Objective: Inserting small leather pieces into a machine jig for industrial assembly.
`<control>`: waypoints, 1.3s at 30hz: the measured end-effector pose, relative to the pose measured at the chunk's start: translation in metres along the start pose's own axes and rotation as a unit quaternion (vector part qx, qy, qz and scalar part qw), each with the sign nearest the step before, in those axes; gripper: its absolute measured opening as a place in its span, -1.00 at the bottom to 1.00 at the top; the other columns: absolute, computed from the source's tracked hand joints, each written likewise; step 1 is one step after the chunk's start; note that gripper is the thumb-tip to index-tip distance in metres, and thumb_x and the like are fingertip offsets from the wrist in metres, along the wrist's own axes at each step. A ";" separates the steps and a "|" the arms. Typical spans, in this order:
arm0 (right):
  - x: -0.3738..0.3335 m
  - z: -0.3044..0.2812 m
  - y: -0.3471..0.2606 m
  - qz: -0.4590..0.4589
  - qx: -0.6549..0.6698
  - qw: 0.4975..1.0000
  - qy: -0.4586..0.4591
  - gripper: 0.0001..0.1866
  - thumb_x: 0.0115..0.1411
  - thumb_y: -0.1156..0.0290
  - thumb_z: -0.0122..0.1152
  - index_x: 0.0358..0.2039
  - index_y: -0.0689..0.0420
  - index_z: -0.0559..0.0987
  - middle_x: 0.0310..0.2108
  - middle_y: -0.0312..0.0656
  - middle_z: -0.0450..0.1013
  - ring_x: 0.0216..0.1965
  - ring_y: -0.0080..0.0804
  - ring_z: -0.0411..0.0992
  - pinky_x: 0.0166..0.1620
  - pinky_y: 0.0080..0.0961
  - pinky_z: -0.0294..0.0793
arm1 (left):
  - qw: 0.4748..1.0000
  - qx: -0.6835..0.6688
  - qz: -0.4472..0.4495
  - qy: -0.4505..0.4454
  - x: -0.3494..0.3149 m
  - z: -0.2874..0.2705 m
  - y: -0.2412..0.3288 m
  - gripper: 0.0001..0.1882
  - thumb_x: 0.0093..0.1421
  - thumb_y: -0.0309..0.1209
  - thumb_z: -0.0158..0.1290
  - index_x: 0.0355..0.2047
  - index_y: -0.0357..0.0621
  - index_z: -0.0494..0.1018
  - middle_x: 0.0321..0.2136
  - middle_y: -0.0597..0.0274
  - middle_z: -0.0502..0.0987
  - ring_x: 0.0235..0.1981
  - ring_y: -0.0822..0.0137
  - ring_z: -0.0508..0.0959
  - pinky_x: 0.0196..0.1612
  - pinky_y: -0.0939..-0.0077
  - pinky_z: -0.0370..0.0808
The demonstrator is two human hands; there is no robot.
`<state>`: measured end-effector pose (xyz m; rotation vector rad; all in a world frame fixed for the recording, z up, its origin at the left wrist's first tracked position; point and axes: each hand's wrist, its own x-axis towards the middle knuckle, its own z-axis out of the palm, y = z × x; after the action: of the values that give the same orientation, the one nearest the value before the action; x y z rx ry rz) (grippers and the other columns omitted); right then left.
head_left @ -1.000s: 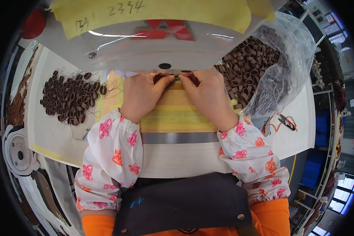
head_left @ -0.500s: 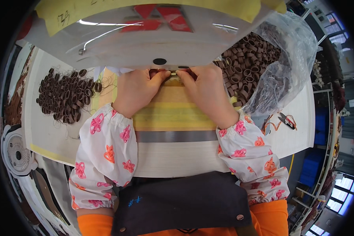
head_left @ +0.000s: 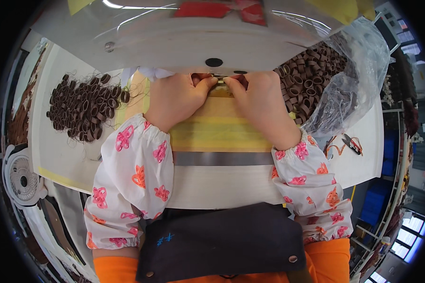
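Observation:
My left hand [head_left: 179,96] and my right hand [head_left: 257,101] meet under the front edge of a white sewing machine [head_left: 160,52]. Thumbs and fingertips are pinched close together there, a small gap between the two thumbs. What they pinch is mostly hidden by the fingers and the machine head, too small to name. To the left lies a heap of brown loops [head_left: 85,106] with loose threads trailing from them. A bigger heap of brown loops [head_left: 311,78] lies at the right, in a clear plastic bag [head_left: 363,70].
Yellow tape strips [head_left: 217,129] and a grey metal strip [head_left: 222,158] cross the pale table [head_left: 222,186] below my hands. Thread snips [head_left: 352,144] with an orange cord lie at the right. A white fan [head_left: 23,179] stands beyond the left edge.
The whole view has shifted a little, so the machine and heaps appear farther right. My hands keep their pinch at the same spot under the machine.

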<state>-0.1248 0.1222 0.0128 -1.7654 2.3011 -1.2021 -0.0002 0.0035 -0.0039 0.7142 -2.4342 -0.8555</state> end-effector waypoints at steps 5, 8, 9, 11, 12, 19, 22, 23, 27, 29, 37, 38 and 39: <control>0.002 0.001 0.000 0.014 0.005 1.000 -0.011 -0.87 -0.01 0.58 0.16 -0.53 0.28 0.38 -0.59 0.02 0.40 -0.51 0.02 0.39 -0.45 -0.22 0.37 | 1.000 0.001 -0.009 0.005 0.000 -0.001 -0.001 -0.77 0.04 -0.25 0.15 -0.40 -0.14 0.55 -0.68 0.31 0.44 -0.67 0.43 0.38 -0.56 0.54 0.31; 0.003 0.002 0.000 0.022 0.013 0.999 -0.020 -0.86 -0.02 0.56 0.17 -0.55 0.28 0.37 -0.60 0.00 0.40 -0.52 0.01 0.39 -0.46 -0.23 0.37 | 1.000 0.013 -0.022 0.000 -0.001 -0.003 0.001 -0.78 0.04 -0.25 0.15 -0.39 -0.13 0.55 -0.67 0.31 0.46 -0.67 0.42 0.39 -0.55 0.53 0.32; 0.004 0.002 0.000 0.028 0.016 0.999 -0.024 -0.85 -0.02 0.56 0.18 -0.56 0.28 0.37 -0.60 0.00 0.40 -0.52 0.01 0.39 -0.46 -0.24 0.37 | 1.000 0.018 -0.025 -0.001 -0.002 -0.003 0.001 -0.77 0.04 -0.25 0.15 -0.39 -0.13 0.55 -0.67 0.31 0.47 -0.67 0.41 0.39 -0.55 0.53 0.32; 0.003 0.001 0.001 0.028 0.024 0.999 -0.015 -0.85 -0.02 0.56 0.18 -0.56 0.28 0.37 -0.60 0.00 0.40 -0.53 0.00 0.40 -0.47 -0.25 0.37 | 1.000 -0.004 -0.008 0.018 -0.001 0.001 -0.002 -0.77 0.04 -0.23 0.15 -0.39 -0.12 0.56 -0.66 0.31 0.48 -0.67 0.43 0.41 -0.56 0.53 0.33; 0.003 0.001 0.001 0.029 0.029 0.999 -0.010 -0.85 -0.02 0.55 0.18 -0.57 0.28 0.37 -0.60 0.00 0.40 -0.53 0.00 0.40 -0.47 -0.26 0.37 | 1.000 -0.016 0.001 0.027 -0.002 0.003 -0.003 -0.77 0.04 -0.22 0.15 -0.39 -0.11 0.56 -0.66 0.31 0.49 -0.67 0.43 0.42 -0.56 0.52 0.33; 0.002 0.006 0.006 0.032 0.036 0.999 -0.007 -0.85 -0.04 0.55 0.19 -0.57 0.28 0.38 -0.62 0.01 0.40 -0.55 -0.01 0.40 -0.48 -0.27 0.37 | 0.998 0.008 -0.061 -0.002 -0.004 0.001 0.000 -0.73 0.05 -0.21 0.14 -0.38 -0.17 0.56 -0.68 0.29 0.51 -0.68 0.46 0.43 -0.55 0.55 0.34; -0.001 0.004 0.009 0.041 0.051 0.998 0.002 -0.86 -0.05 0.55 0.20 -0.58 0.28 0.40 -0.63 0.01 0.40 -0.55 -0.02 0.40 -0.48 -0.27 0.37 | 0.998 0.016 -0.052 -0.010 -0.002 0.004 0.000 -0.73 0.04 -0.20 0.13 -0.43 -0.17 0.56 -0.68 0.28 0.52 -0.68 0.40 0.45 -0.56 0.53 0.35; -0.001 0.005 0.010 0.030 0.052 0.998 0.009 -0.86 -0.05 0.54 0.20 -0.58 0.28 0.40 -0.63 0.01 0.40 -0.55 -0.03 0.40 -0.48 -0.28 0.37 | 0.998 0.015 -0.056 -0.012 -0.002 0.003 0.002 -0.73 0.04 -0.19 0.12 -0.46 -0.14 0.56 -0.67 0.26 0.52 -0.67 0.35 0.48 -0.57 0.51 0.36; 0.000 0.006 0.013 0.017 0.064 0.997 0.028 -0.85 -0.06 0.52 0.22 -0.57 0.28 0.42 -0.64 0.00 0.41 -0.58 -0.04 0.40 -0.50 -0.30 0.37 | 0.998 0.028 -0.041 -0.024 -0.002 -0.007 0.010 -0.75 0.05 -0.20 0.10 -0.47 -0.13 0.54 -0.65 0.22 0.54 -0.66 0.26 0.52 -0.56 0.45 0.39; -0.002 0.006 0.012 0.045 0.081 0.996 0.015 -0.82 -0.05 0.48 0.25 -0.57 0.28 0.43 -0.64 -0.01 0.41 -0.59 -0.09 0.41 -0.49 -0.33 0.38 | 0.999 0.040 0.000 0.024 -0.006 -0.006 0.004 -0.80 0.07 -0.25 0.07 -0.43 -0.10 0.53 -0.66 0.19 0.52 -0.66 0.21 0.51 -0.56 0.38 0.39; -0.013 -0.003 0.003 0.206 0.196 0.954 -0.095 -0.72 -0.02 0.39 0.29 -0.37 0.32 0.51 -0.55 -0.11 0.50 -0.56 -0.38 0.46 -0.45 -0.50 0.43 | 0.978 -0.010 0.186 -0.092 -0.040 -0.009 0.024 -0.82 0.10 -0.52 0.00 -0.27 -0.11 0.51 -0.71 0.06 0.40 -0.66 0.14 0.46 -0.54 0.38 0.37; -0.013 -0.007 0.001 0.231 0.253 0.933 -0.109 -0.73 -0.02 0.40 0.29 -0.36 0.32 0.50 -0.55 -0.12 0.50 -0.56 -0.38 0.46 -0.45 -0.50 0.43 | 0.980 -0.032 0.164 -0.105 -0.039 -0.012 0.026 -0.82 0.11 -0.52 0.00 -0.26 -0.11 0.51 -0.69 0.07 0.41 -0.65 0.17 0.47 -0.53 0.39 0.37; -0.013 -0.011 -0.001 0.255 0.308 0.908 -0.122 -0.74 -0.02 0.42 0.28 -0.36 0.32 0.49 -0.55 -0.12 0.49 -0.55 -0.39 0.46 -0.44 -0.50 0.43 | 0.981 -0.054 0.142 -0.118 -0.037 -0.015 0.027 -0.81 0.12 -0.52 -0.01 -0.26 -0.12 0.51 -0.68 0.09 0.43 -0.64 0.20 0.48 -0.53 0.40 0.37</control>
<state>-0.1239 0.1392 0.0153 -0.9536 1.7803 -1.3018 0.0278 0.0378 0.0158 0.2258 -2.5877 -0.9929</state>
